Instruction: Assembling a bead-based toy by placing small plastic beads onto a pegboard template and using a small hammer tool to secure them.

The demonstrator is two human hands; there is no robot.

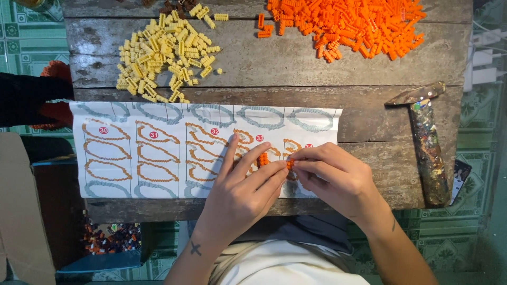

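Starting at the left edge of the desk [296,68], a dark sleeve and something red-orange poke in from beyond the boards, too cut off to identify. Near the far left corner lies a loose heap of pale yellow bricks [161,53]. Below it, along the near edge, a printed instruction sheet [132,153] is spread flat, showing rows of orange outline shapes and grey-blue ones.

The left hand [245,187] rests on the right part of that sheet, fingers stretched and slightly spread, pressing down beside a small orange brick assembly [262,158] rather than gripping it. The right hand [332,177] meets it from the right, thumb and forefinger pinched on a tiny orange piece [290,164] just beside the assembly, touching or nearly touching it; the exact contact is too small to tell.

Further right, at the far edge, sits a big pile of orange bricks [348,24]. By the right edge lies a hammer [426,142] with a paint-spattered handle.

As a judgement: the pinched piece is small, so a slight slip of the fingertips could drop it or seat it crooked. Pressing hard could break the little assembly apart or slide the sheet, since only the left hand pins it. A stray elbow could scatter the piles.
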